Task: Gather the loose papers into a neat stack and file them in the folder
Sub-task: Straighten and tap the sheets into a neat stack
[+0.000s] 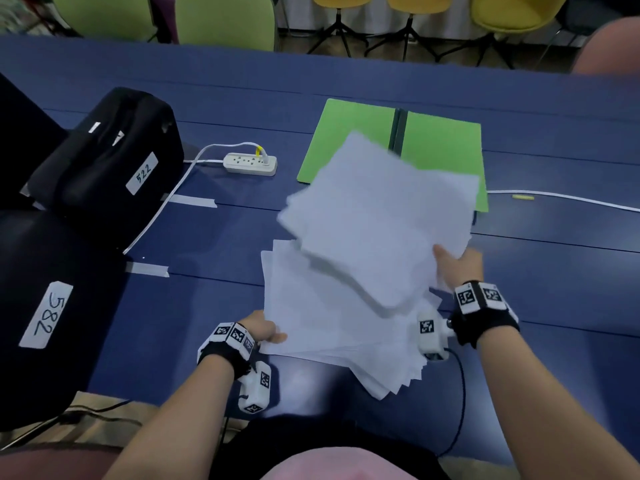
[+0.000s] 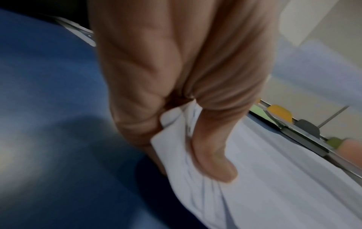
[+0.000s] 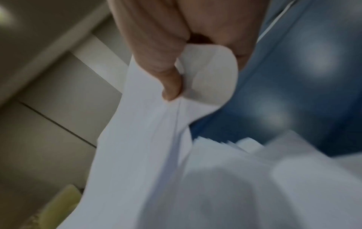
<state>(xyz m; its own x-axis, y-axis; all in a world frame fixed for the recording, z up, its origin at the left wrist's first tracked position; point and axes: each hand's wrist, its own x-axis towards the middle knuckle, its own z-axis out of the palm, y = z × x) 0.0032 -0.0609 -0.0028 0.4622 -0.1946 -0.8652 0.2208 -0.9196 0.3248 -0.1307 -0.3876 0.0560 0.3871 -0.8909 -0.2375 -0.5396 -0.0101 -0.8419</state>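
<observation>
Two bundles of white paper are in my hands over the blue table point(image 1: 221, 237). My right hand point(image 1: 453, 263) grips the upper bundle point(image 1: 377, 223) at its right edge, thumb on top; its corner curls under my thumb point(image 3: 172, 86). That bundle point(image 3: 149, 155) hangs above and partly covers the lower, fanned-out stack point(image 1: 329, 327). My left hand point(image 1: 266, 330) pinches the lower stack point(image 2: 274, 193) at its near left corner, thumb point(image 2: 213, 162) pressed on top. The green folder point(image 1: 349, 133) lies open behind the papers, its near part hidden by the upper bundle.
A black bag labelled 522 point(image 1: 114, 157) and a dark case labelled 582 point(image 1: 48, 306) stand at the left. A white power strip point(image 1: 250, 163) with its cable lies left of the folder. A white cable point(image 1: 561, 199) runs along the right. Chairs point(image 1: 225, 19) stand beyond the far edge.
</observation>
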